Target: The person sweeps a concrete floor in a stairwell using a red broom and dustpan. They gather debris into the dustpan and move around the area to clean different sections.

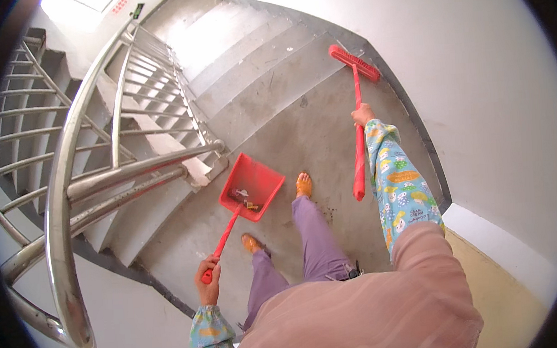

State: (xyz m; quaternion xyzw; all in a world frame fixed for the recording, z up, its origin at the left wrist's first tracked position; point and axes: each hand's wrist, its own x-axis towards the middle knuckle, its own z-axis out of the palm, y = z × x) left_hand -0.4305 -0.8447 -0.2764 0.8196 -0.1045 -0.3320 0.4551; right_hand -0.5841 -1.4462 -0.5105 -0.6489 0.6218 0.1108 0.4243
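Observation:
My left hand grips the handle of a red plastic dustpan, whose pan lies in front of my feet beside the foot of the railing. Scraps of litter rest in the pan near its handle end. At the far right, my right hand holds a red broom partway along its shaft. The broom's head is at the stair edge close to the wall, its bristle side partly visible. Whether the bristles touch the floor I cannot tell.
A metal railing curves along the left side. Concrete steps run ahead, and another flight lies beyond the railing. A white wall with a dark skirting band bounds the right. Dark specks dot the landing near my foot.

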